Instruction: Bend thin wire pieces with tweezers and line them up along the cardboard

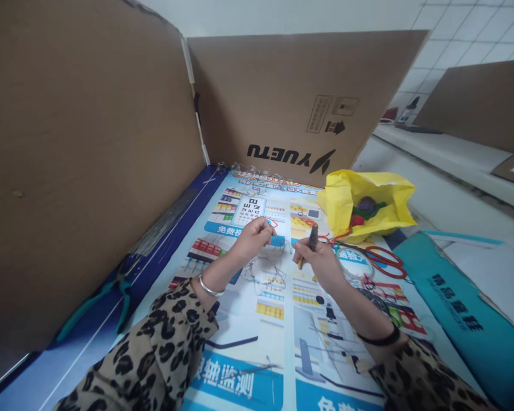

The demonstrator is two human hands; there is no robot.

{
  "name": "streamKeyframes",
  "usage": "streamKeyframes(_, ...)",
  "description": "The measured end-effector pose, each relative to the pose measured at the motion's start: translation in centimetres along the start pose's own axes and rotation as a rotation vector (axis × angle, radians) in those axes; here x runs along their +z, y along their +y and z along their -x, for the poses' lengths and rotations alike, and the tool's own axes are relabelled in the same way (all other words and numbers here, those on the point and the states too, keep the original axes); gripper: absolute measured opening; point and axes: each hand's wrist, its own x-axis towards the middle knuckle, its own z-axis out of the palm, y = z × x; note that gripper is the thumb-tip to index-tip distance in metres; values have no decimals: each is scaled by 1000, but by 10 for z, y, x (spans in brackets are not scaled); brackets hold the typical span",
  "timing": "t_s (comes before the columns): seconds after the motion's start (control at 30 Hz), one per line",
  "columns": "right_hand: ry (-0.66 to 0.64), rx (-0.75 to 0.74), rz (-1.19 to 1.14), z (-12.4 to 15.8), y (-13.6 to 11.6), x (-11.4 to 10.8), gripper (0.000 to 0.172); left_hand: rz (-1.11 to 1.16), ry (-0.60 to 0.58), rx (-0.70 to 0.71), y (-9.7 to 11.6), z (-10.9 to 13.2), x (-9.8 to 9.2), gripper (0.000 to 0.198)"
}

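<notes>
My left hand (252, 238) is closed in a pinch on a thin wire piece with a red end (272, 224), held above a printed poster (257, 337) that covers the table. My right hand (319, 260) is closed round a small dark tool with a yellow handle tip (312, 240), standing upright, a short way right of the left hand. Thin silvery wire (268, 274) loops loosely on the poster between and below both hands. Both wrists show leopard-print sleeves; the left wears a silver bangle, the right a dark band.
Cardboard walls (89, 171) stand at the left and back. A yellow plastic bag (368, 205) with coloured items lies at the right, red-handled scissors (385, 262) beside it. Teal pliers (107, 302) lie at the left. A teal banner (462, 319) is at the right.
</notes>
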Motion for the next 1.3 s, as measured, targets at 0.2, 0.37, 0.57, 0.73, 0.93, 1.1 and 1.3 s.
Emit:
streamKeyframes(0.2,-150,-26,59,3,-17,16,27,-44,-75,35,5,4,9,10)
streamKeyframes(0.37,-96,-74,120,4,-18,22,26,-19,-75,11,5,5,9,13)
streamKeyframes(0.57,-84,-89,163,1,-16,17,24,-12,51,-65,-3,2,9,22)
streamKeyframes(0.73,-105,-120,213,-1,-13,20,25,66,84,-111,-7,3,13,20)
streamKeyframes(0.93,-104,-127,301,-4,-15,23,24,93,46,-102,-8,4,12,21)
streamKeyframes(1.1,-105,-114,342,-9,-14,21,20,123,-12,-143,-6,3,11,25)
streamKeyframes(1.3,-111,-106,396,-9,-15,17,22,-4,-25,-125,-4,4,11,24)
